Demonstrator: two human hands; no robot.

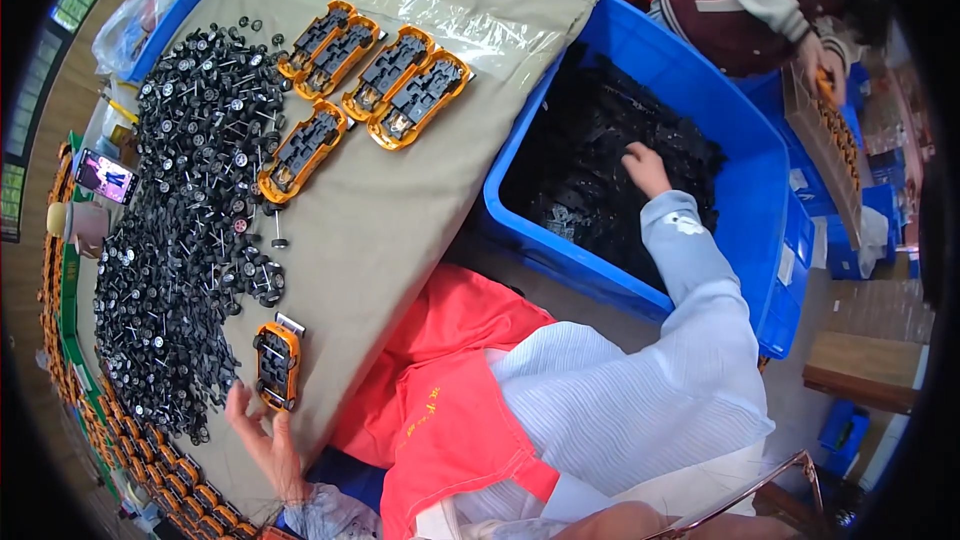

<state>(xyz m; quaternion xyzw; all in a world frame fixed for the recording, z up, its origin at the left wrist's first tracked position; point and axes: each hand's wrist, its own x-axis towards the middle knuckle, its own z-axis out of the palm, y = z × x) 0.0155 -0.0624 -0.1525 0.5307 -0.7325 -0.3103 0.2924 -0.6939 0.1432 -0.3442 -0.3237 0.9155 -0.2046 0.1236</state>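
– So where's the orange toy car chassis (pixel 278 365)?

– Lying on the tan cloth (pixel 400 210), right beside the heap of black wheels on axles (pixel 185 210). Left hand (pixel 262 440) is spread open, fingertips just touching it.

– And the other?

– Right hand (pixel 646 168) reaches into the blue bin (pixel 745 190) onto black parts (pixel 590 160); its grip can't be made out.
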